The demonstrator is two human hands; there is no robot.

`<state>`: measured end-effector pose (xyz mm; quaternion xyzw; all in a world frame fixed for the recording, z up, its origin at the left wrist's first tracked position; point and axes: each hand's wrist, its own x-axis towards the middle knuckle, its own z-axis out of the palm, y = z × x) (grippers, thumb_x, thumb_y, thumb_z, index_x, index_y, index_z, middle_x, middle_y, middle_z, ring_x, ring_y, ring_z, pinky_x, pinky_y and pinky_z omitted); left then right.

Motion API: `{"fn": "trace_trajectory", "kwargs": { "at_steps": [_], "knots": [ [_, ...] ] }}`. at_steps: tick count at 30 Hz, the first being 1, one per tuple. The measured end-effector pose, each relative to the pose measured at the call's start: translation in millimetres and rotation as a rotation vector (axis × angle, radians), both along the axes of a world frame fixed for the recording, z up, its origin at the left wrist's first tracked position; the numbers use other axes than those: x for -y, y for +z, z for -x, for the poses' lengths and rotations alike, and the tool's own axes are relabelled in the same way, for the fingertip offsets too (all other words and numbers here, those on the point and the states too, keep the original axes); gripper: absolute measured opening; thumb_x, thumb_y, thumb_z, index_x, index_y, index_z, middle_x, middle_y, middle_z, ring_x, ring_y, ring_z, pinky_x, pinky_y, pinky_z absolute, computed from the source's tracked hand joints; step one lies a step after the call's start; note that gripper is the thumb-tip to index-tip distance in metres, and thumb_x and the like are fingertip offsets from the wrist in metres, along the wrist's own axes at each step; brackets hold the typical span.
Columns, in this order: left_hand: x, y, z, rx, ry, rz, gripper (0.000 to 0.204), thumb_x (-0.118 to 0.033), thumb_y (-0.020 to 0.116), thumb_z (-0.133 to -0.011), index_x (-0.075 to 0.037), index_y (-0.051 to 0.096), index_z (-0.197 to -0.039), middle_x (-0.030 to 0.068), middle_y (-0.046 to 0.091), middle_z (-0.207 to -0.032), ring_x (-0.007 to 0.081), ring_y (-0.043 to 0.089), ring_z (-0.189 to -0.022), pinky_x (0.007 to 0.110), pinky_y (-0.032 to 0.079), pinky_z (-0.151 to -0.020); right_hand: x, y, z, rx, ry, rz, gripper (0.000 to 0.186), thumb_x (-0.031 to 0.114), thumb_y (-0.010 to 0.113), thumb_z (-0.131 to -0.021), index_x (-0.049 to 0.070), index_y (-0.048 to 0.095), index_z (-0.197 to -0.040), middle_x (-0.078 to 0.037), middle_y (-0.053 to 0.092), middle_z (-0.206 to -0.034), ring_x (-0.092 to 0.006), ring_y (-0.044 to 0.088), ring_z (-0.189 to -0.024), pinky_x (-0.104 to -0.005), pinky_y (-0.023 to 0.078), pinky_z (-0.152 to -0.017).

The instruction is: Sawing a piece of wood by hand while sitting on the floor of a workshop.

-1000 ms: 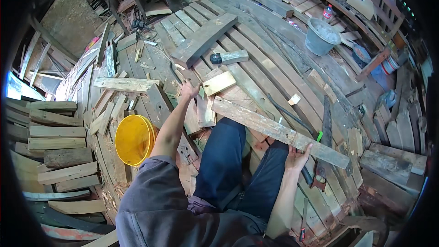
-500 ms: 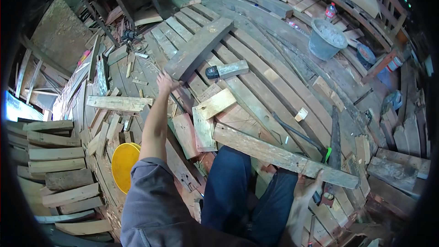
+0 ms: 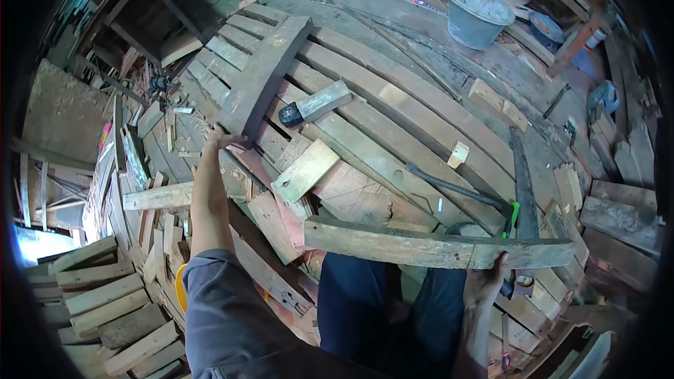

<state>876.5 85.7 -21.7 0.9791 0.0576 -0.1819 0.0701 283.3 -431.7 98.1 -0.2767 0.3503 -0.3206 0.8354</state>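
My right hand point(image 3: 483, 284) is closed on a weathered wooden beam point(image 3: 428, 244), gripping its underside toward the right end. That beam lies nearly level across the front of my knees. My left arm reaches forward, and my left hand point(image 3: 225, 138), fingers apart, touches the near end of a thick dark plank point(image 3: 263, 74). The plank lies across a row of wooden slats point(image 3: 393, 144). Beside it, a black tape measure point(image 3: 290, 114) sits against a short wood block point(image 3: 324, 100). A pale wood offcut point(image 3: 305, 170) lies nearer me.
A dark metal bar point(image 3: 456, 186) lies over the slats, near a handsaw-like green-handled tool point(image 3: 514, 212). A grey bucket point(image 3: 477, 17) stands at the back right. Stacked wood pieces point(image 3: 116, 305) fill the lower left, with a partly hidden yellow container point(image 3: 181, 288) beside them.
The beam in my right hand has swung from a slope to nearly level, its left end dropping toward my knees. My left hand stays at the dark plank's end. The whole view has shifted.
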Motion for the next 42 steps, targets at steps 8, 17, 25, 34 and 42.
{"fn": "trace_trajectory", "kwargs": {
  "at_steps": [8, 17, 25, 34, 42],
  "knots": [
    [19, 3, 39, 0.094, -0.002, -0.072, 0.143, -0.059, 0.083, -0.045, 0.008, 0.005, -0.145, 0.0358, 0.012, -0.147, 0.0473, 0.018, -0.137, 0.044, 0.023, -0.113, -3, 7, -6, -0.111, -0.043, -0.037, 0.059, 0.044, 0.054, -0.094, 0.009, 0.039, -0.138, -0.009, 0.048, -0.136, -0.0258, 0.047, -0.124, -0.0437, 0.040, -0.103],
    [4, -32, 6, -0.097, -0.184, -0.193, 0.146, -0.069, 0.076, -0.045, 0.001, 0.001, -0.148, 0.0265, 0.031, -0.147, 0.0386, 0.030, -0.137, 0.057, 0.024, -0.110, -3, 11, -4, -0.117, -0.082, -0.100, 0.056, 0.044, 0.055, -0.093, 0.008, 0.044, -0.134, -0.009, 0.051, -0.133, -0.0240, 0.050, -0.122, -0.0417, 0.043, -0.099],
    [144, 79, 113, -0.147, 0.074, -0.368, 0.140, -0.079, 0.067, -0.052, -0.008, -0.002, -0.150, 0.0333, 0.018, -0.149, 0.0463, 0.023, -0.138, 0.055, 0.023, -0.110, -5, 12, -3, -0.065, -0.030, -0.160, 0.058, 0.044, 0.057, -0.092, 0.009, 0.041, -0.136, -0.008, 0.052, -0.132, -0.0229, 0.052, -0.118, -0.0397, 0.045, -0.096],
    [137, 57, 84, -0.024, 0.055, -0.134, 0.148, -0.069, 0.079, -0.042, -0.016, -0.007, -0.151, 0.0306, 0.006, -0.152, 0.0461, 0.016, -0.140, 0.053, 0.024, -0.112, -3, 12, -5, -0.020, -0.060, -0.169, 0.050, 0.045, 0.056, -0.092, 0.007, 0.051, -0.125, -0.009, 0.060, -0.121, -0.0205, 0.061, -0.105, -0.0347, 0.051, -0.085],
    [157, 77, 109, -0.068, 0.049, -0.158, 0.142, -0.070, 0.074, -0.047, -0.009, 0.000, -0.151, 0.0351, 0.018, -0.148, 0.0435, 0.032, -0.134, 0.043, 0.035, -0.107, 1, 6, 2, 0.048, 0.003, -0.173, 0.048, 0.044, 0.054, -0.094, 0.009, 0.050, -0.127, -0.008, 0.060, -0.121, -0.0206, 0.060, -0.108, -0.0379, 0.048, -0.091]
  ]
}}
